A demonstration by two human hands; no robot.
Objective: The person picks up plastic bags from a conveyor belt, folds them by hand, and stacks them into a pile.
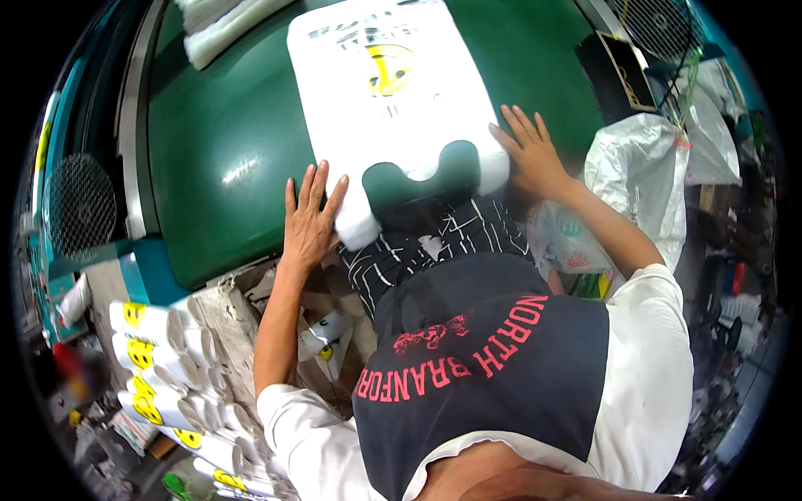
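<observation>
A white stack of plastic vest carrier bags (393, 108), printed with a yellow smiley face, lies flat on the green table (225, 125), its cut-out handle end toward me. My left hand (312, 219) is at the near left of the stack, fingers spread and fingertips by its edge. On the opposite side my right hand (535, 159) lies with its fingers stretched along the right edge, near the handle. Both palms face down, and nothing is gripped in either.
Folded bundles of white smiley bags (154, 359) are piled at the lower left. More white material (225, 33) lies at the table's far left. Crumpled plastic sacks (639, 179) hang at the right, below a fan (660, 25). Another fan (81, 204) stands left.
</observation>
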